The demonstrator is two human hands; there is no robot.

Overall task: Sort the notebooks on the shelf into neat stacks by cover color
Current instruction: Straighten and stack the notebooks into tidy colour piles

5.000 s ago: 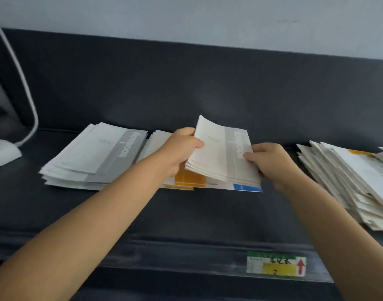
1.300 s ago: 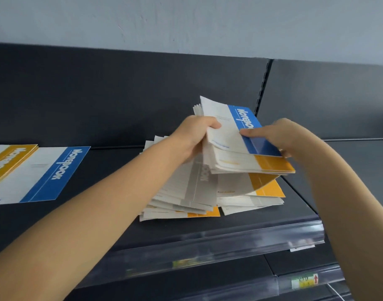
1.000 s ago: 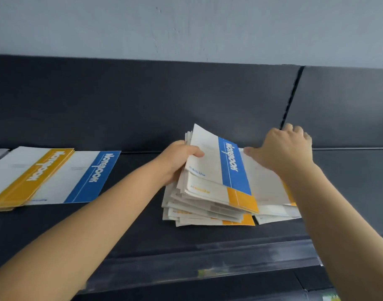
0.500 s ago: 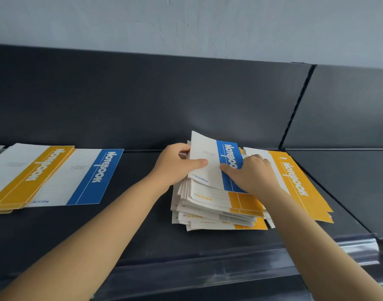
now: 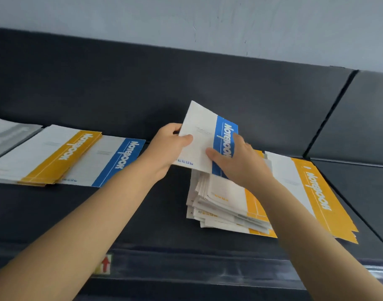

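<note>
My left hand [image 5: 164, 148] pinches the left edge of a white notebook with a blue stripe [image 5: 204, 135], lifted and tilted above the mixed pile [image 5: 225, 205]. My right hand [image 5: 238, 161] holds its lower right part, thumb on the cover, fingers over the blue stripe. On the shelf at left lie a yellow-striped stack [image 5: 56, 157] and a blue-striped notebook [image 5: 112, 159]. Right of the pile lie yellow-striped notebooks [image 5: 314, 192].
A grey-striped stack [image 5: 6, 135] shows at the far left edge. The dark shelf [image 5: 156, 213] has a dark back panel and a clear front rail with a price label [image 5: 103, 265]. A seam [image 5: 329, 111] divides the back panel at right.
The blue-striped notebook has come up off the pile and shifted left, held in both hands. The view has shifted left, so the grey stack shows.
</note>
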